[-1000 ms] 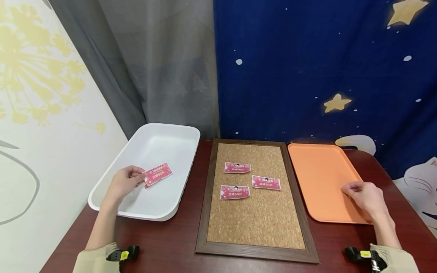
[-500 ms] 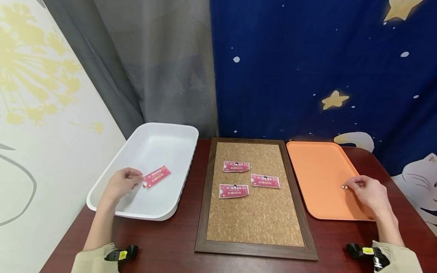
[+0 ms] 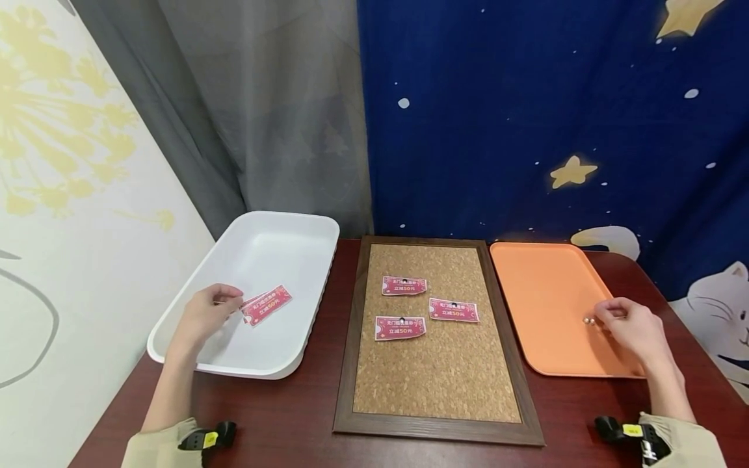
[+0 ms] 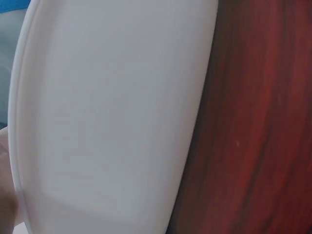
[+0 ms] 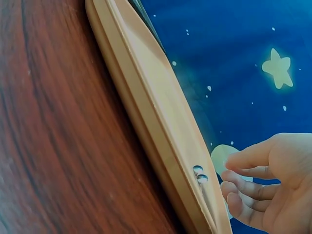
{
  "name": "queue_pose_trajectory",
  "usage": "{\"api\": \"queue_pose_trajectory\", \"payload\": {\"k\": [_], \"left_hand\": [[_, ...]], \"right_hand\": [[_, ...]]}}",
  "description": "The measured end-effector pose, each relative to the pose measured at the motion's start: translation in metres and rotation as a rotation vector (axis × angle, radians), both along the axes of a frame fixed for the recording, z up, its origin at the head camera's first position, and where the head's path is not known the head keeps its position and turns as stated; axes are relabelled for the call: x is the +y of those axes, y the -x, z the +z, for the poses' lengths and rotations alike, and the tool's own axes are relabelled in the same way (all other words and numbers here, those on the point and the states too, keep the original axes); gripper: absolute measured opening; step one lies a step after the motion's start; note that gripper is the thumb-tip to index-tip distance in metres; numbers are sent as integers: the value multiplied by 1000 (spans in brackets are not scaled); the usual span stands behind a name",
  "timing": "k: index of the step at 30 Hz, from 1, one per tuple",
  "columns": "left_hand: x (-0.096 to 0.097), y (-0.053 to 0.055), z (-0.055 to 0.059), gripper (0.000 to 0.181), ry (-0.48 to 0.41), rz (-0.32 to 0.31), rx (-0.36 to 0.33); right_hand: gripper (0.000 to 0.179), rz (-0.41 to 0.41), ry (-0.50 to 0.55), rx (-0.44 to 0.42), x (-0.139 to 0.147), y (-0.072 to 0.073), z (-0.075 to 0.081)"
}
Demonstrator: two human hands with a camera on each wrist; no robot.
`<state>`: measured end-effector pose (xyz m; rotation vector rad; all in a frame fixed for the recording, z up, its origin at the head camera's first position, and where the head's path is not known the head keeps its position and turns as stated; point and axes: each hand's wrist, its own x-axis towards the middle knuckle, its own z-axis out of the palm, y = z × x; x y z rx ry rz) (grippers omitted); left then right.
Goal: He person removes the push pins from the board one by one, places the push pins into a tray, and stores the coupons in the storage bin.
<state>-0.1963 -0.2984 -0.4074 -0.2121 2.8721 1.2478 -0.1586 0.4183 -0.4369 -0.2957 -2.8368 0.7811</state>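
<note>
Over the white bin (image 3: 304, 240), my left hand (image 3: 207, 312) pinches the left end of a pink-red coupon (image 3: 269, 307). A second red edge shows just behind that coupon, near the fingertips. In the left wrist view only a blurred bit of the left hand (image 4: 6, 200) shows at the left edge. My right hand (image 3: 634, 328) is over the right side of the orange tray (image 3: 544, 279). Two small shiny silver balls (image 5: 200, 174) lie on the tray beside its fingertips. The right wrist view shows loosely bent right fingers (image 5: 243, 158) apart from the balls, with nothing visible between them.
A wood-framed cork board (image 3: 439, 383) lies between bin and tray on the dark red table (image 3: 281, 416). Three coupons are fixed to it with dark pins, one of them an upper-left coupon (image 3: 404, 286). A grey curtain (image 3: 292, 130) and a blue curtain (image 3: 497, 130) hang behind.
My right hand has drawn slightly to the right, uncovering the two silver balls. The coupon at my left fingertips has shifted a little, and a second red edge now shows behind it.
</note>
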Motion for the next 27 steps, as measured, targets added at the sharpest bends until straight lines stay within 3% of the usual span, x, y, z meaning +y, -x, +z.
{"api": "queue_pose_trajectory", "payload": {"k": [8, 15, 27], "left_hand": [[19, -1, 9, 24, 14, -46, 110], [41, -3, 17, 22, -4, -97, 144], [80, -10, 26, 16, -43, -204, 221]], "right_hand": [[32, 67, -4, 46, -9, 1, 4], [31, 119, 33, 42, -26, 3, 10], [24, 221, 65, 121, -66, 7, 25]]}}
